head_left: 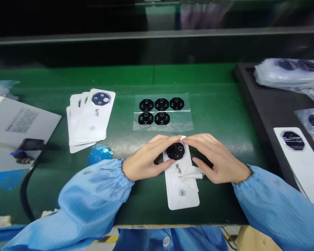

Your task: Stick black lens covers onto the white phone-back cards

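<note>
In front of me a white phone back panel [183, 200] lies on the green bench, with dark writing and a small round mark. At its upper end sits a black octagonal lens cover [177, 152]. My left hand [149, 157] spans that cover, fingertips at its top edge and thumb at its lower edge. My right hand [218, 158] arches over the panel's right side, index fingertip at the top end and thumb held apart. A crumpled white cloth [192, 173] lies across the panel beside the right thumb; whether the hidden fingers touch it does not show.
Beyond my hands, a clear sheet [185, 122] carries several black lens covers [161, 104]. Several white panels [90, 129] overlap at left, near crumpled blue film [101, 155] and a white box [18, 129]. At right, a dark tray [272, 104] holds bagged parts [290, 73] and another panel [303, 170].
</note>
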The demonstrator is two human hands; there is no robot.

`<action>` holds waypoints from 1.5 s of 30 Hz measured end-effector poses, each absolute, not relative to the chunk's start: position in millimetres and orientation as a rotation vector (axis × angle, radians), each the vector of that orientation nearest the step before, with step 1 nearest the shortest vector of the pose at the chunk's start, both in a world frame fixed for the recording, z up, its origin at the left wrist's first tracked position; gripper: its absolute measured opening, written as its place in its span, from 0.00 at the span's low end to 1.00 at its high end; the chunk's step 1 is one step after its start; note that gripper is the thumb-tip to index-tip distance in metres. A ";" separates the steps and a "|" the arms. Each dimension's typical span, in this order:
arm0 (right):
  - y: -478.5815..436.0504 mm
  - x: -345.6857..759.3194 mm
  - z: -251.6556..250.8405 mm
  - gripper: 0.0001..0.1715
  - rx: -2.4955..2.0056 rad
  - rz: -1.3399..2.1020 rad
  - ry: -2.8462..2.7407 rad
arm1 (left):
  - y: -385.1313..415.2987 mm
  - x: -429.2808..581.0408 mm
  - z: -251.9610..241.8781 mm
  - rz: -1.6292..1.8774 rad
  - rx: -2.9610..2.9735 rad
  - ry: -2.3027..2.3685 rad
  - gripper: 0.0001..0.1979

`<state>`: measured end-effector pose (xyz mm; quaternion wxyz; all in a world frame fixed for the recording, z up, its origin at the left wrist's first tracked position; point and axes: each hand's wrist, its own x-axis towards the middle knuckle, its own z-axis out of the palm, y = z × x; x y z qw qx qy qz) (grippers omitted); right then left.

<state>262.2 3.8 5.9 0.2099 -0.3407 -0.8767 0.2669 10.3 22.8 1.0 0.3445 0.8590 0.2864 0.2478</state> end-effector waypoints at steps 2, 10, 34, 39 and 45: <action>3.6 262.6 6.0 0.32 -0.944 0.740 -2.444 | 24.0 9.5 1.0 0.621 2.222 0.727 0.32; 4.4 261.5 6.2 0.33 -0.947 0.733 -2.448 | 26.7 6.8 1.0 0.584 2.196 0.695 0.32; 3.4 260.7 4.8 0.35 -0.989 0.675 -2.511 | 27.2 7.5 2.9 0.486 2.197 0.728 0.30; 3.8 261.4 5.1 0.35 -0.979 0.678 -2.517 | 25.9 9.0 5.2 0.499 2.222 0.736 0.31; 3.2 261.2 4.8 0.38 -0.995 0.687 -2.506 | 20.7 13.2 8.7 0.554 2.302 0.821 0.30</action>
